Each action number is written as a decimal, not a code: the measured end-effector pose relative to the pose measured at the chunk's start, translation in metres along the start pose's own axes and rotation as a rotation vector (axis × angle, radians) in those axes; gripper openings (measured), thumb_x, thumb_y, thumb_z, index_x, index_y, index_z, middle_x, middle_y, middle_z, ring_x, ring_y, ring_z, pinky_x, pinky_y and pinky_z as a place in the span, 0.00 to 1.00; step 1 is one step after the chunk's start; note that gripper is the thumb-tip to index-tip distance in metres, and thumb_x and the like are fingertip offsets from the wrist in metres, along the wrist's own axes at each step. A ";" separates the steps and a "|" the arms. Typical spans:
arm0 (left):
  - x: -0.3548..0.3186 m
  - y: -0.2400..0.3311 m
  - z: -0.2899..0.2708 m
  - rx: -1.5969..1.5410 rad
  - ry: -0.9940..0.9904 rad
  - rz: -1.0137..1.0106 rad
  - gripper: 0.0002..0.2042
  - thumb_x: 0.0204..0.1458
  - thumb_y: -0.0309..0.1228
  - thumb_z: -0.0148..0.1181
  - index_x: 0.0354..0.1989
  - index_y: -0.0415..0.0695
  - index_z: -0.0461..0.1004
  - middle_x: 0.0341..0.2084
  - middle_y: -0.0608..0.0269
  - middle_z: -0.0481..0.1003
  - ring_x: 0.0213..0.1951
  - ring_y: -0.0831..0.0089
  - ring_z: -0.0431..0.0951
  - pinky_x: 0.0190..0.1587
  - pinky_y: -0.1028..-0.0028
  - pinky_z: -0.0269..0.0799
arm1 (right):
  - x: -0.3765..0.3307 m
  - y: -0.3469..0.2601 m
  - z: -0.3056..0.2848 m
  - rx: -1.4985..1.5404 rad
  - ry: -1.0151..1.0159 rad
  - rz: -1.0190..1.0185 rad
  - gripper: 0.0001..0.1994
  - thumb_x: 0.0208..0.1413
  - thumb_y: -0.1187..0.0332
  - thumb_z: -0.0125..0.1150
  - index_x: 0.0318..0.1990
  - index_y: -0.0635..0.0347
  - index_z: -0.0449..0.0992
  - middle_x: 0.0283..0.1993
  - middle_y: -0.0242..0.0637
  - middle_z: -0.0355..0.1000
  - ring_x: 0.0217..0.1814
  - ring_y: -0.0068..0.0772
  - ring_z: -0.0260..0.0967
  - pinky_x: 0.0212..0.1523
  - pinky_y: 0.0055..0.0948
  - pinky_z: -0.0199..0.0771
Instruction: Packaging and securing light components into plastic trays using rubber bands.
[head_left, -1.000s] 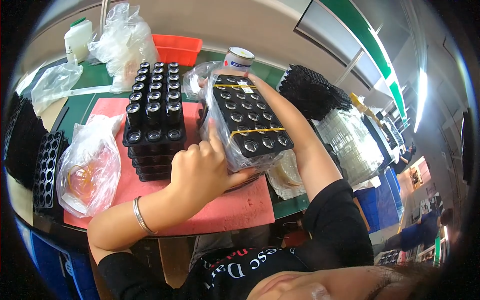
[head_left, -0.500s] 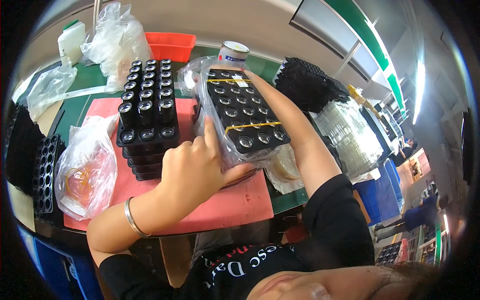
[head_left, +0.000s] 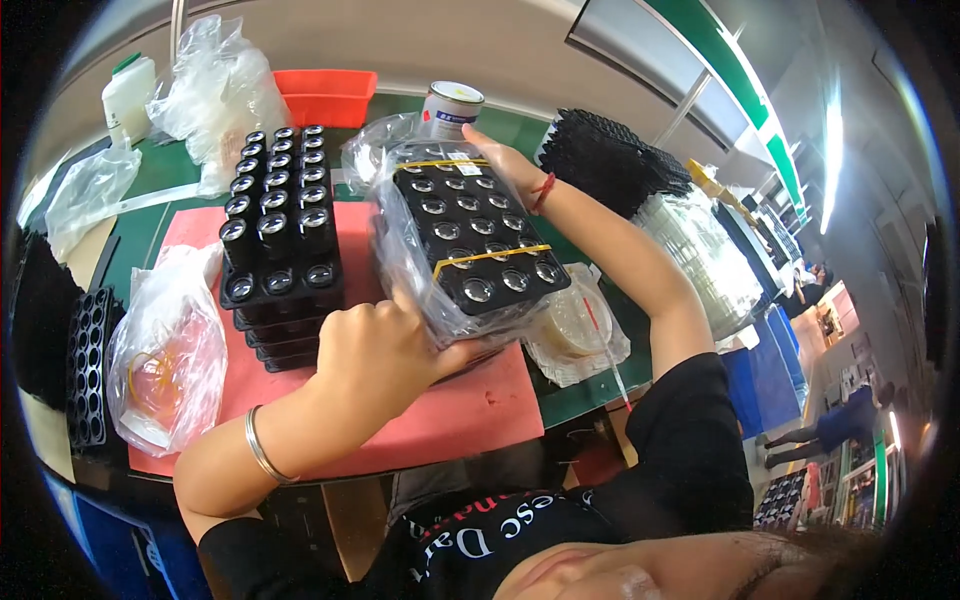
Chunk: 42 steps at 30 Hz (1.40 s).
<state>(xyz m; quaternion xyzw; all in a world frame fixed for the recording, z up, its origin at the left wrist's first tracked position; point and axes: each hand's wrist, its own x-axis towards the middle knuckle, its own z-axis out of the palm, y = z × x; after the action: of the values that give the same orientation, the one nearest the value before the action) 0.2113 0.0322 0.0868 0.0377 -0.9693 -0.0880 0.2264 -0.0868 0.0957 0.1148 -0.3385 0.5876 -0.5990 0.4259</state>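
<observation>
My left hand [head_left: 372, 350] is closed around the near end of a stack of black trays [head_left: 465, 225] holding round, shiny lens-like pieces. Two yellow rubber bands [head_left: 495, 258] cross the stack, and a small white label sits near its far end. A clear plastic bag [head_left: 398, 245] wraps the stack, loose along its left side. At the far right corner, my right hand [head_left: 508, 168] grips the bagged stack, its fingers partly hidden behind. The stack is tilted above a pink mat [head_left: 480, 405]. Left of it stands another stack of black trays [head_left: 280, 285], with several lens-topped black cylinders upright on it.
A clear bag with yellow rubber bands [head_left: 165, 370] lies at left, near a black tray [head_left: 90, 370]. Behind are a red bin [head_left: 325, 98], a paint can [head_left: 452, 105] and a white bottle [head_left: 130, 98]. Black trays [head_left: 610, 160] and clear trays [head_left: 700, 260] are piled at right.
My right hand has shifted at the far end, and its wrist with a red string now shows. The bag now reaches over more of the stack's far end. My left hand has slid slightly nearer.
</observation>
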 end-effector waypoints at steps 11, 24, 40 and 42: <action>0.003 -0.020 0.016 -0.024 -0.376 0.083 0.32 0.36 0.63 0.64 0.23 0.39 0.77 0.18 0.54 0.76 0.24 0.58 0.79 0.27 0.66 0.75 | 0.011 0.039 -0.013 -0.275 -0.047 -0.373 0.15 0.65 0.65 0.44 0.50 0.64 0.72 0.47 0.35 0.74 0.46 0.24 0.71 0.49 0.26 0.71; -0.027 -0.007 0.082 -1.189 -0.237 -0.449 0.31 0.60 0.43 0.47 0.65 0.33 0.50 0.63 0.52 0.56 0.64 0.63 0.54 0.66 0.69 0.46 | 0.048 0.074 -0.038 -0.356 0.200 -0.592 0.18 0.66 0.57 0.42 0.35 0.65 0.70 0.31 0.39 0.71 0.33 0.24 0.63 0.41 0.31 0.67; -0.030 -0.002 0.103 -1.712 0.010 -0.487 0.33 0.55 0.53 0.44 0.63 0.40 0.58 0.58 0.56 0.65 0.58 0.63 0.64 0.62 0.63 0.58 | -0.009 0.083 -0.019 -0.114 0.157 -0.552 0.19 0.66 0.56 0.44 0.47 0.64 0.71 0.42 0.38 0.73 0.45 0.28 0.70 0.47 0.28 0.71; -0.018 0.000 0.096 -2.076 0.150 -0.465 0.33 0.54 0.54 0.43 0.61 0.40 0.60 0.57 0.54 0.65 0.59 0.61 0.64 0.62 0.61 0.57 | 0.010 0.095 -0.039 -0.269 0.259 -0.573 0.19 0.66 0.55 0.42 0.44 0.65 0.70 0.41 0.45 0.72 0.45 0.35 0.70 0.47 0.31 0.69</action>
<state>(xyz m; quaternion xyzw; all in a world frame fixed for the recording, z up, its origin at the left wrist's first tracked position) 0.1843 0.0487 -0.0054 0.0157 -0.3723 -0.9095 0.1843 -0.1155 0.1083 0.0163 -0.4641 0.5916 -0.6495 0.1135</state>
